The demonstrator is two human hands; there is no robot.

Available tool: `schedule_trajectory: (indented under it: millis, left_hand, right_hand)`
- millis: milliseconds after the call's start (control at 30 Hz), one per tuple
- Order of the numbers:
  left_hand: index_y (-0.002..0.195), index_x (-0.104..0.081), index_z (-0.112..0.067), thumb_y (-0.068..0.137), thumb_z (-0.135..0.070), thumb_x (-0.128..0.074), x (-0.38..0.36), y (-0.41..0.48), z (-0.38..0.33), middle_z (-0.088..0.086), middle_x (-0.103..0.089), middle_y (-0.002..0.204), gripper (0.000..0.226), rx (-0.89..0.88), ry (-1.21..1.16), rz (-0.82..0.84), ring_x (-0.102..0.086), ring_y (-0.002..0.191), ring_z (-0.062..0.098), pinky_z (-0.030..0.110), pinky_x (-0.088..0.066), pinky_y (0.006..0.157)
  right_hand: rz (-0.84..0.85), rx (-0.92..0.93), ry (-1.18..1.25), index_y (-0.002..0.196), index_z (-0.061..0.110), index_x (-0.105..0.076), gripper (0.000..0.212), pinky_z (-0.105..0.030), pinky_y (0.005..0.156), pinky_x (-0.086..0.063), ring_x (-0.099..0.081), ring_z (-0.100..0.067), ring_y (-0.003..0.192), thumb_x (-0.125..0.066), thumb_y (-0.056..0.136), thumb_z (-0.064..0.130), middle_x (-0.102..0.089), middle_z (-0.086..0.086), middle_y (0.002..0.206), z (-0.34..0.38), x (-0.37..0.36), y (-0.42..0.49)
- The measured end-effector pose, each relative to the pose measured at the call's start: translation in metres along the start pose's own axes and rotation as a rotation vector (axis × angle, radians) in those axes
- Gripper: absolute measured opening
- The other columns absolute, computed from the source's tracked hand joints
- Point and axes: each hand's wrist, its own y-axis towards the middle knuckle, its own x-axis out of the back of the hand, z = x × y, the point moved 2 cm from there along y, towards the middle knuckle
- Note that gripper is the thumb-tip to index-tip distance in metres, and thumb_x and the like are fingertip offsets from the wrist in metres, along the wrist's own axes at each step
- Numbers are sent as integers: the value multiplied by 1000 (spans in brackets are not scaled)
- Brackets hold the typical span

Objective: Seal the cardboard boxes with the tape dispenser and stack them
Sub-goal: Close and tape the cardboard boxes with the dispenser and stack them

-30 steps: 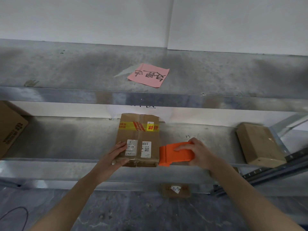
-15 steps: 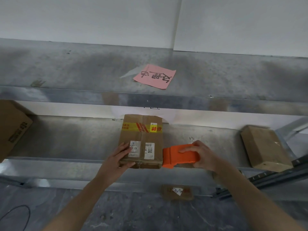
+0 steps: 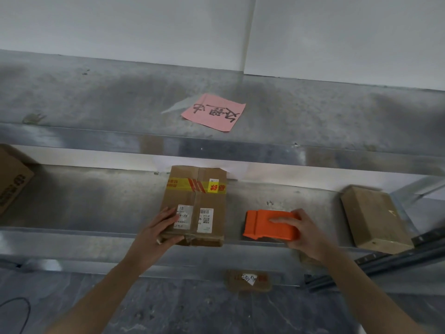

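The cardboard box (image 3: 195, 197) is gripped by the left hand (image 3: 155, 233), the tape dispenser (image 3: 265, 225) by the right hand (image 3: 307, 236), near a brown parcel (image 3: 375, 216).

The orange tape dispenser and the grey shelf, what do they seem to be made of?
The orange tape dispenser looks like moulded plastic: even bright colour, matte skin, rounded edges. The grey shelf looks like galvanised sheet metal, probably steel: dull mottled surface with a shinier folded front lip.
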Motion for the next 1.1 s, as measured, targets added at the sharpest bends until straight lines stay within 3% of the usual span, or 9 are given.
schedule_trajectory:
  millis: [200, 333, 433, 500, 600, 733, 833, 967, 1100]
  left_hand:
    - [124, -60, -31, 79, -27, -75, -3, 3, -6, -54, -31, 126, 47, 33, 39, -71, -30, 133, -8, 23, -34, 108]
    - [124, -62, -30, 78, -30, -76, -1, 5, -7, -44, -30, 127, 47, 55, 85, -69, -33, 130, -7, 26, -36, 108]
    - [122, -63, -31, 77, -30, -77, -1, 6, -8, -38, -36, 130, 47, 70, 64, -76, -34, 132, -5, 28, -36, 110]
    - [122, -64, -31, 77, -31, -77, -1, 6, -7, -31, -40, 132, 47, 71, 74, -77, -35, 132, -4, 30, -36, 111]
    - [124, -63, -31, 79, -37, -75, 1, 7, -5, -26, -41, 135, 47, 49, 118, -62, -38, 133, 1, 33, -38, 110]
    - [126, -61, -28, 81, -40, -71, 0, 5, -6, -17, -45, 141, 48, 10, 149, -57, -37, 134, 4, 33, -42, 107]
    - [129, -58, -27, 83, -40, -70, -2, 3, -9, -17, -42, 142, 50, 4, 163, -56, -33, 135, 3, 27, -36, 106]
    - [133, -53, -26, 84, -34, -71, -2, 1, -7, -16, -37, 146, 53, -3, 98, -25, -24, 137, -1, 28, -32, 113]
    - [136, -48, -29, 74, -67, -62, 6, 2, 1, -29, -27, 144, 75, -45, 1, 102, -15, 139, -8, 19, -21, 114]
  right_hand:
    - [-20, -10, 11, 119, 67, -36, 72, -41, 103, -46, -39, -19, 118, -81, 76, 30, -30, 2, 130, 10, -17, 16]
    - [-9, -16, -37, 114, 83, -22, 69, -44, 108, -41, -36, -25, 126, -72, 79, 50, -26, 0, 140, 8, -19, 19]
    - [62, -67, -193, 133, 68, -13, 73, -55, 114, -28, -11, -37, 144, -62, 78, 64, -5, 1, 157, 12, -22, 20]
    - [-78, -18, -328, 145, 54, -17, 79, -61, 112, -23, 1, -38, 147, -53, 77, 73, -3, -1, 161, 24, -23, 15]
    - [-423, 136, -241, 147, 32, -31, 70, -51, 107, -37, -22, -31, 145, -44, 87, 67, -29, 0, 155, 66, -41, -3]
    - [-266, 16, 79, 155, 31, -5, 78, -27, 119, -8, 5, -3, 148, -26, 91, 69, -1, 18, 160, 130, -110, -16]
    - [-208, -117, 367, 155, 28, 2, 77, -19, 117, -4, 1, 1, 146, -46, 97, 47, -1, 18, 160, 153, -136, -10]
    - [-153, -250, 1142, 152, 37, -18, 86, -20, 106, -37, -37, -6, 138, -53, 81, 5, -38, 14, 151, 168, -145, -3]
    - [-114, -285, 969, 144, 51, -26, 91, -28, 93, -49, -47, -10, 128, -45, 79, -10, -40, 14, 150, 155, -136, -3]
